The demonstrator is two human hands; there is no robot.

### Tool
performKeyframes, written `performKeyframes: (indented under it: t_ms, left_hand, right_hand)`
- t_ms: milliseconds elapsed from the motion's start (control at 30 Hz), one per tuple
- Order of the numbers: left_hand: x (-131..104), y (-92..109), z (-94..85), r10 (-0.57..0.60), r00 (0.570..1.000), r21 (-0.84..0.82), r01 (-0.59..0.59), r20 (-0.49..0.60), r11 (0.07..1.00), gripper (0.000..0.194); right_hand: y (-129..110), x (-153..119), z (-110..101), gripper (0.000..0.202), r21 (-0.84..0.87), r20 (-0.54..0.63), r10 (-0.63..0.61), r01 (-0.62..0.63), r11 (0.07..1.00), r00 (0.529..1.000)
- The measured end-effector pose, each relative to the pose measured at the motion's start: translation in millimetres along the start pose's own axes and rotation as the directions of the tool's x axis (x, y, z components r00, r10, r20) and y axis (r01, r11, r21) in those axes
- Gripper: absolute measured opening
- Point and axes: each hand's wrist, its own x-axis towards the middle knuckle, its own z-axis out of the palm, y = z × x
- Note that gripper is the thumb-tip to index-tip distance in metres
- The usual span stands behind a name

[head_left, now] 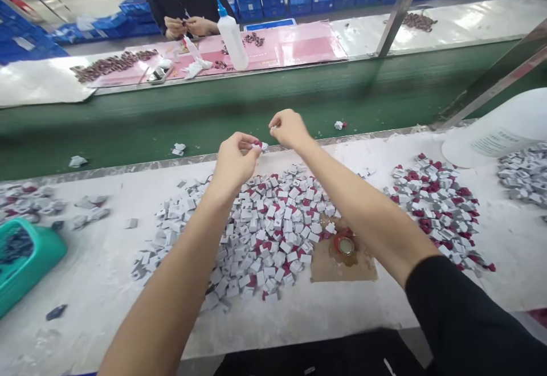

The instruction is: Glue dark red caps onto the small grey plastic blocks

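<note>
My left hand [236, 159] pinches a red-and-white piece [262, 146] beyond the big pile [273, 222], right hand's [290, 127] fingertips pressed together, contents unclear, this piece seemingly midway, plenty left.

Both arms reach out | left hand [237, 156]: fingers and thumb pinched | right hand [289, 127]: fingers curled in, up higher, close by

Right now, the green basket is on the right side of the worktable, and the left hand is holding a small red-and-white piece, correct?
Not quite: the head view shows the green basket on the left side of the worktable. The left hand is indeed holding a small red-and-white piece.
</note>
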Motion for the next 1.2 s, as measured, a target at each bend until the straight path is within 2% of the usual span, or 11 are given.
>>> performKeyframes:
  t_ms: [133, 200, 333, 433, 533, 600, 667, 767, 867, 1033, 1200]
  left_hand:
    - [46, 4, 31.6, -0.053, 0.994, 0.012, 0.052, 0.095, 0.999, 0.015]
    - [62, 7, 50.0, -0.064, 0.988, 0.036, 0.059, 0.140, 0.998, 0.016]
    - [75, 11, 67.5, -0.059, 0.979, 0.136, 0.033, 0.194, 0.990, 0.014]
    - [64, 13, 47.7, -0.032, 0.975, 0.224, -0.018, 0.218, 0.975, 0.013]
    - [32, 7, 0.4, 0.026, 0.967, 0.289, -0.100, 0.252, 0.952, 0.033]
    - [3, -5, -37.2, 0.067, 0.958, 0.372, -0.172, 0.278, 0.912, 0.030]
    - [-25, -22, -70.1, 0.109, 0.945, 0.551, -0.271, 0.309, 0.789, 0.031]
    - [-56, -47, -96.3, 0.072, 0.963, 0.685, -0.237, 0.260, 0.689, 0.038]
    - [-69, -61, -93.3, 0.071, 0.969, 0.695, -0.220, 0.238, 0.685, 0.036]
    - [-71, -65, -73.5, 0.108, 0.971, 0.689, -0.229, 0.214, 0.688, 0.022]
    - [-72, -63, -82.7, 0.093, 0.953, 0.614, -0.259, 0.288, 0.746, 0.028]
  right_hand:
    - [24, -67, -57, 0.041, 0.081, -0.051, 0.028, -0.024, 0.996, 0.998]
    - [40, -122, -80, 0.029, 0.197, -0.051, 0.018, -0.008, 0.980, 0.999]
    - [65, -233, -96, 0.029, 0.228, -0.098, 0.134, -0.109, 0.968, 0.986]
    - [77, -294, -90, 0.026, 0.295, -0.180, 0.257, -0.197, 0.935, 0.950]
    - [83, -332, -83, 0.023, 0.301, -0.239, 0.332, -0.256, 0.919, 0.912]
    - [85, -346, -78, 0.023, 0.284, -0.266, 0.359, -0.284, 0.916, 0.894]
    - [87, -354, -73, 0.025, 0.268, -0.304, 0.382, -0.306, 0.913, 0.873]
    - [88, -356, -67, 0.030, 0.289, -0.311, 0.401, -0.316, 0.904, 0.862]
    - [90, -352, -64, 0.032, 0.343, -0.257, 0.383, -0.287, 0.894, 0.887]
    - [92, -349, -66, 0.030, 0.352, -0.187, 0.333, -0.253, 0.901, 0.924]
    - [96, -355, -67, 0.029, 0.383, -0.179, 0.334, -0.247, 0.890, 0.926]
